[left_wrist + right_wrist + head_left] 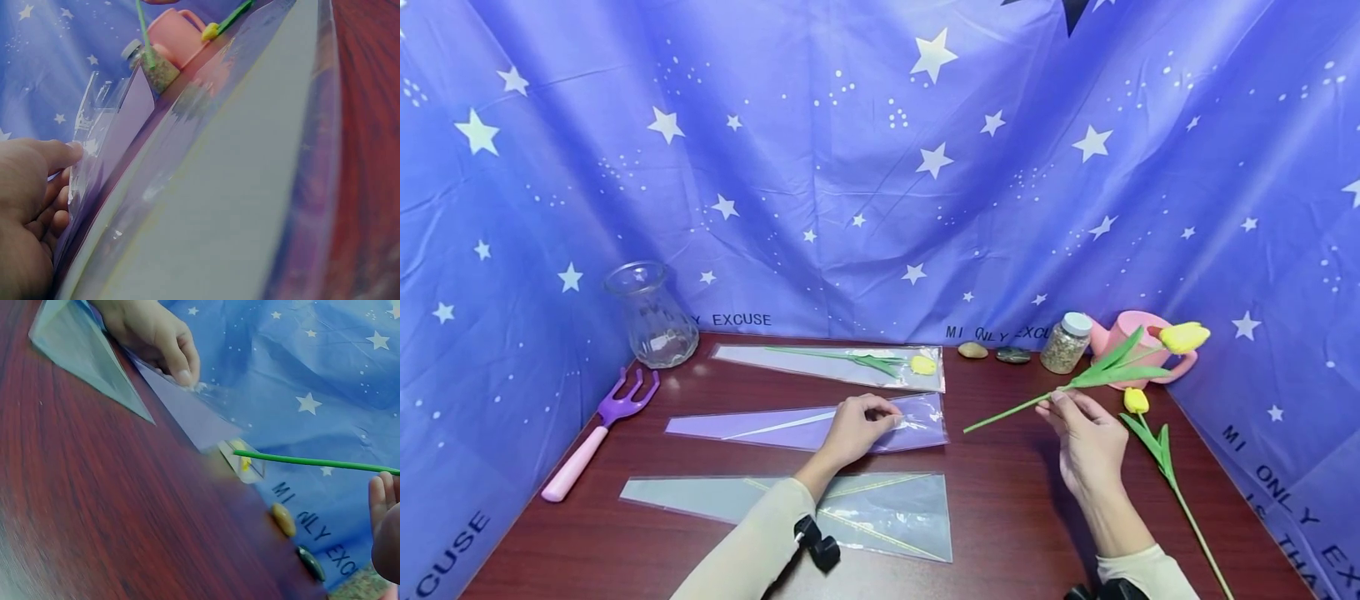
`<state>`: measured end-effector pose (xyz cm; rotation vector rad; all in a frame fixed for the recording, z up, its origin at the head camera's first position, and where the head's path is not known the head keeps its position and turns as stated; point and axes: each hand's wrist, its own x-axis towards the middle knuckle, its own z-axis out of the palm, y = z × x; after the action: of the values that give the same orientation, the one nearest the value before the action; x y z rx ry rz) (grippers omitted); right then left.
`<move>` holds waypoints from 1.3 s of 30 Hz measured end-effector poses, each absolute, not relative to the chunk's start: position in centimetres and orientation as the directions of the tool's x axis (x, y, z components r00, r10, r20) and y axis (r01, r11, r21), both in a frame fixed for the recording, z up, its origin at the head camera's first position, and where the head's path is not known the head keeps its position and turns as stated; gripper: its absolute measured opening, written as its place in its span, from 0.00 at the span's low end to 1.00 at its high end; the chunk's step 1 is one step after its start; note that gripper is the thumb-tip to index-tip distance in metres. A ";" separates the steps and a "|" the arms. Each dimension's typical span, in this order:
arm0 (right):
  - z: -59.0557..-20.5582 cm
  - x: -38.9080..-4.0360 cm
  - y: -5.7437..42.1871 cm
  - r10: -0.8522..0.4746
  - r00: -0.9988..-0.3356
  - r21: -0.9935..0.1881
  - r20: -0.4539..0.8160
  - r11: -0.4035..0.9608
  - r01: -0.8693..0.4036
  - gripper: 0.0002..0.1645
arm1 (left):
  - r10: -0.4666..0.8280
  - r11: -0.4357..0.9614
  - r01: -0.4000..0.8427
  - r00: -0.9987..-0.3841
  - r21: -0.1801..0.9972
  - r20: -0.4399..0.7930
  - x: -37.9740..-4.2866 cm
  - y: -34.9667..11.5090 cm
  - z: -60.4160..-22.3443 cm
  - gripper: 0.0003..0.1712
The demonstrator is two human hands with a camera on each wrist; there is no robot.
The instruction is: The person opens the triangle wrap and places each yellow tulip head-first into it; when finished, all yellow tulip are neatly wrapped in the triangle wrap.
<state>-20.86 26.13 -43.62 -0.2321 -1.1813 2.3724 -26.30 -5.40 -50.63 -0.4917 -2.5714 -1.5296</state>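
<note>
On the dark red table [1000,517], left of centre, the left hand [856,431] pinches the wide open end of the purple flower sleeve [790,427]. Further right, the right hand [1086,442] grasps the stem of a yellow tulip [1183,337], holding it in the air with its bloom near the pink watering can [1138,327].

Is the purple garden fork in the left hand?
No, the fork lies alone on the table; the left hand touches the purple sleeve.
</note>
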 end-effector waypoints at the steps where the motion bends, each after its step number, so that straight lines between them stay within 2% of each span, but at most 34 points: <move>1: -43.7 -20.9 26.0 0.489 -0.871 -0.777 0.047 -0.530 -0.340 0.07 | 0.219 0.440 0.329 -0.942 0.835 0.256 -26.3 -5.4 -50.6 0.03; 8: -44.3 -21.3 25.2 0.487 -0.873 -0.738 -0.025 -0.598 -0.312 0.06 | 0.220 0.434 0.332 -0.940 0.837 0.259 -26.3 -5.4 -50.6 0.03; 21: -45.8 -21.7 23.5 0.466 -0.883 -0.763 -0.061 -0.592 -0.260 0.10 | 0.216 0.438 0.328 -0.942 0.837 0.256 -26.3 -5.3 -50.6 0.03; 29: -46.9 -21.4 21.8 0.375 -0.917 -0.781 -0.138 -0.611 -0.132 0.10 | 0.207 0.431 0.339 -0.939 0.836 0.274 -26.4 -5.3 -50.7 0.03; 39: -48.0 -21.2 19.2 0.330 -0.924 -0.794 -0.196 -0.606 -0.048 0.13 | 0.209 0.425 0.333 -0.941 0.842 0.267 -26.5 -5.4 -50.7 0.04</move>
<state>-21.16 19.25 -47.97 -0.4816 -1.2686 2.5936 -26.47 -5.38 -50.65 -0.4868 -2.5471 -1.5475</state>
